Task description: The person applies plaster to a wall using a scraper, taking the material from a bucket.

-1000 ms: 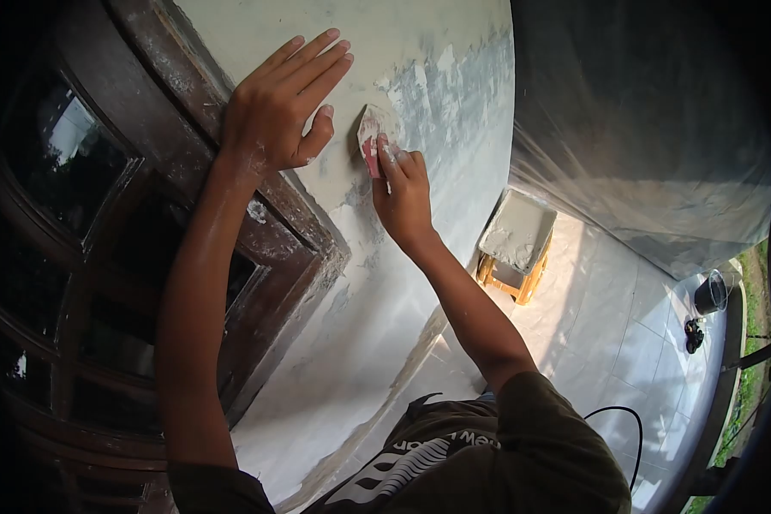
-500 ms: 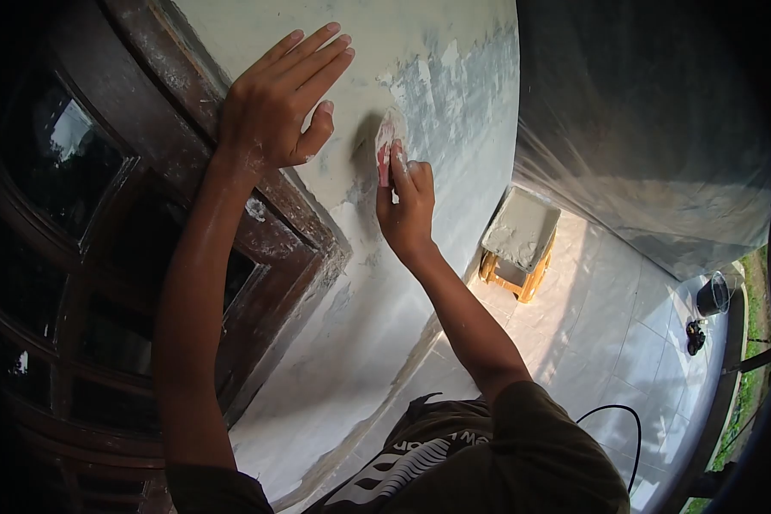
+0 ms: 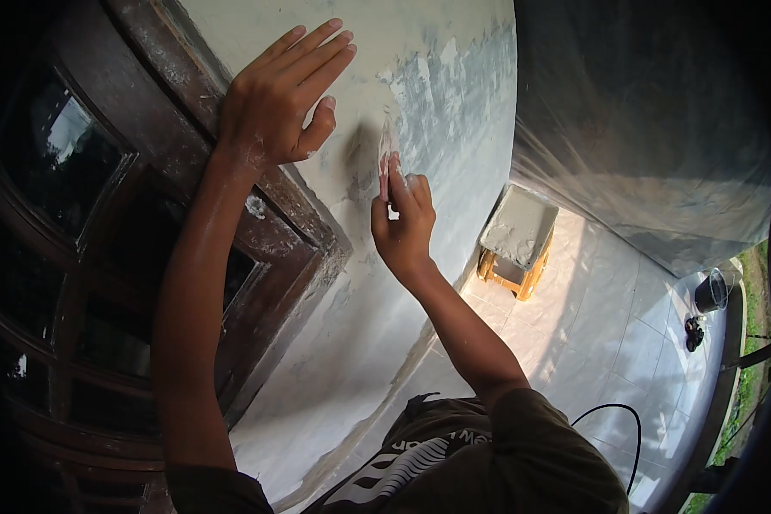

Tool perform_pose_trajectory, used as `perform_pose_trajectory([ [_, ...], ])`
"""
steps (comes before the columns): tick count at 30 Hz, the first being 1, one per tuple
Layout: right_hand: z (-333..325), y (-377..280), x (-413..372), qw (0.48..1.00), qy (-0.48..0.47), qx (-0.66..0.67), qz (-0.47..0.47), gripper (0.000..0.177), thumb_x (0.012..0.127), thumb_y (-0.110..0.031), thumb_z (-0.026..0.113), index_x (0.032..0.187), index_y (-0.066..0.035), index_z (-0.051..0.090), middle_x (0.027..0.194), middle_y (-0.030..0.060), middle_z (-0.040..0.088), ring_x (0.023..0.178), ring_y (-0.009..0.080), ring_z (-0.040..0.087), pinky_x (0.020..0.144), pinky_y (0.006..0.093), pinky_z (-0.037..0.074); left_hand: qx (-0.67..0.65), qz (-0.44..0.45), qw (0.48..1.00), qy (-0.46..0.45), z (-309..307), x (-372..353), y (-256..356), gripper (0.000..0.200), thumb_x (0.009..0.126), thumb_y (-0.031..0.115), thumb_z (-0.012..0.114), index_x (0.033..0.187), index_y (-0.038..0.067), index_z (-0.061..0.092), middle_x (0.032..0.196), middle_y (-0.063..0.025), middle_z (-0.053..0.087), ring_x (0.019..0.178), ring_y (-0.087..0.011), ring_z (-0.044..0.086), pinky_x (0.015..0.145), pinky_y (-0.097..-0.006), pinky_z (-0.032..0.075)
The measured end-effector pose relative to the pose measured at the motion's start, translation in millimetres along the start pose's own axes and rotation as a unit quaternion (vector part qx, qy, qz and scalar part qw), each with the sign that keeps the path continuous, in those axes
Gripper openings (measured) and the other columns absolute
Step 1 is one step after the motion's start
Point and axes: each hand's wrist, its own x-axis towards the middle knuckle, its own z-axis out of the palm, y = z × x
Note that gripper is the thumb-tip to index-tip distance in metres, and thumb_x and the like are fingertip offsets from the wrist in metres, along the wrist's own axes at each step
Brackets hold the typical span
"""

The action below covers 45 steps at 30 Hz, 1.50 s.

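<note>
My left hand [image 3: 278,98] lies with its fingers stretched out against the wall [image 3: 454,171], beside the dark wooden window frame [image 3: 265,206]. It holds nothing. In my right hand [image 3: 409,218] is a putty knife [image 3: 387,154], its reddish surface smeared with pale filler and its tip at the wall. My fingers are closed round its lower end, with the index finger stretched along it. Grey and whitish patches of filler show on the wall just above and to the right of the blade.
A rectangular tray of grey filler [image 3: 522,214] stands on a small yellowish stool [image 3: 533,278] on the tiled floor [image 3: 600,317]. Dark plastic sheeting [image 3: 642,128] hangs on the right. Farther off are a black bucket [image 3: 709,293] and a small dark item [image 3: 694,334].
My right hand and the putty knife have moved slightly down along the wall, and the blade is turned more edge-on. My left hand stays in place.
</note>
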Motion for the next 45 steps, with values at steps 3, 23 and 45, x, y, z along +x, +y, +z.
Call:
perform_pose_trajectory([
  [3, 17.3, 15.1, 12.7, 0.996, -0.06, -0.063, 0.005, 0.056, 0.075, 0.011, 0.061, 0.131, 0.007, 0.055, 0.087, 0.015, 0.056, 0.079, 0.0282, 0.052, 0.07, 0.0371, 0.048, -0.002, -0.003, 1.0, 0.0, 0.4, -0.1, 0.1, 0.051, 0.079, 0.018, 0.052, 0.125, 0.002, 0.065, 0.133, -0.0121, 0.062, 0.129, -0.0256, 0.055, 0.113, -0.0437, 0.039],
  [23, 11.6, -28.9, -31.7, 0.989, -0.141, -0.047, 0.018, 0.054, 0.076, 0.007, 0.065, 0.129, 0.008, 0.053, 0.092, 0.0203, 0.057, 0.086, 0.0382, 0.053, 0.075, 0.0455, 0.049, -0.004, -0.001, 1.0, 0.002, 1.0, -1.0, 0.2, 0.05, 0.079, 0.018, 0.052, 0.125, 0.001, 0.064, 0.134, -0.0129, 0.061, 0.13, -0.0258, 0.054, 0.114, -0.0436, 0.038],
  [45, -21.2, -61.8, -45.5, 0.993, -0.11, 0.044, 0.02, 0.055, 0.076, 0.009, 0.065, 0.13, 0.006, 0.057, 0.079, 0.0137, 0.055, 0.071, 0.0274, 0.053, 0.065, 0.0353, 0.049, -0.001, 0.001, 1.0, 0.002, 0.8, -1.4, -0.7, 0.05, 0.08, 0.019, 0.052, 0.125, 0.002, 0.064, 0.133, -0.013, 0.062, 0.129, -0.0259, 0.055, 0.113, -0.0436, 0.039],
])
